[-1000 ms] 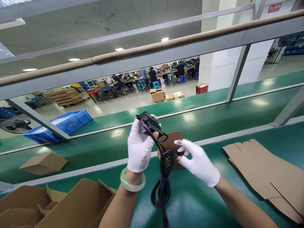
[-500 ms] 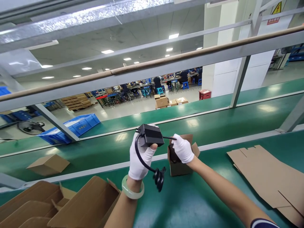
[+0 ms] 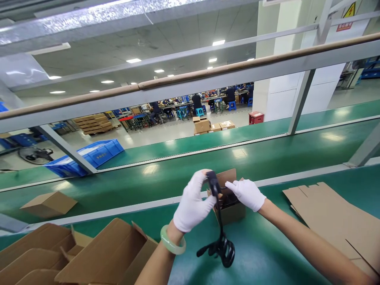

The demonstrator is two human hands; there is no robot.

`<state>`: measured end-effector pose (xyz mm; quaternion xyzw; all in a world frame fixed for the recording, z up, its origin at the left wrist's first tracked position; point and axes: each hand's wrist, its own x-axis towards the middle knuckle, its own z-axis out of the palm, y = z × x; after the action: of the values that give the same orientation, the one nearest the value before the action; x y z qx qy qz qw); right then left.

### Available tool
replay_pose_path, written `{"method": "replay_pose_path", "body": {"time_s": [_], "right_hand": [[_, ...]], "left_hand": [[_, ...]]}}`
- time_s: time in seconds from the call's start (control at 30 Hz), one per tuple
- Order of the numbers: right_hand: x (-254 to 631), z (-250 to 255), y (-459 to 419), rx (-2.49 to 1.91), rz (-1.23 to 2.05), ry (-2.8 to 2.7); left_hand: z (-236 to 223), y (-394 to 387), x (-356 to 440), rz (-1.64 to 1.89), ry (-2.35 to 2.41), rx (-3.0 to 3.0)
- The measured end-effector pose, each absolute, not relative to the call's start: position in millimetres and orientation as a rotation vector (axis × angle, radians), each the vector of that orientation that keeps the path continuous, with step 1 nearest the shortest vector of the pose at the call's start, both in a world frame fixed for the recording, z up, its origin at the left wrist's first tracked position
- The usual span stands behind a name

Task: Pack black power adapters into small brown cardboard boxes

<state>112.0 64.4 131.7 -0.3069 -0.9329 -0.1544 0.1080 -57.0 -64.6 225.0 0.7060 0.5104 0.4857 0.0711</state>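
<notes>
My left hand (image 3: 194,202), in a white glove, grips a black power adapter (image 3: 213,182) that is now seen edge-on over the left side of a small open carton (image 3: 230,213). From the adapter a black cord hangs down to a coiled bundle with a plug (image 3: 222,249) above the green surface. My right hand (image 3: 247,194), gloved too, is at the carton's right side, fingertips pinched on the adapter's other thin cable (image 3: 223,187). Dark contents show inside the carton, partly hidden by the hands and flaps.
Open cartons (image 3: 97,253) stand at the lower left, and flattened cardboard (image 3: 332,221) lies on the right. Another carton (image 3: 49,204) is on the green conveyor (image 3: 166,178) behind the metal rail. A blue crate (image 3: 101,154) sits farther back. Posts and a crossbar span the front.
My left hand has moved right and down to the carton, turning the adapter on edge; the coiled cord swung right. My right hand moved slightly right.
</notes>
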Motion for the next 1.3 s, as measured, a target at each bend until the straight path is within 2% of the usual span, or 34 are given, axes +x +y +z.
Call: {"method": "replay_pose_path", "body": {"time_s": [0.1,0.23,0.4,0.47,0.63,0.77,0.9,0.97,1.03,1.17,1.3], "right_hand": [[112,140,68,-0.893,-0.337,-2.935],[121,156,66,-0.803,-0.167,-2.945],[165,169,40,-0.793,0.608,-2.562],[174,166,25,-0.852,0.76,-2.555],[182,164,2,-0.898,0.809,-2.633],[200,193,10,-0.742,0.836,-2.557],[195,219,32,-0.597,0.351,-2.403],[178,219,43,-0.593,0.079,-2.396],[154,208,52,-0.616,-0.056,-2.502],[107,170,60,-0.726,0.19,-2.851],[85,146,58,-0.93,0.346,-2.912]], "left_hand": [[209,-49,-43,1.233,1.651,2.323],[191,-28,-33,1.113,1.889,2.395],[192,-24,-32,1.1,2.003,2.342],[195,-24,-31,1.129,2.014,2.323],[196,-29,-25,1.167,2.062,2.261],[197,-37,-30,1.247,2.115,2.149],[200,-43,-44,1.307,2.196,2.033],[202,-45,-50,1.334,2.23,1.956],[201,-46,-54,1.354,2.255,1.894],[193,-51,-50,1.304,2.204,1.996],[179,-50,-32,0.998,2.126,2.088]]}}
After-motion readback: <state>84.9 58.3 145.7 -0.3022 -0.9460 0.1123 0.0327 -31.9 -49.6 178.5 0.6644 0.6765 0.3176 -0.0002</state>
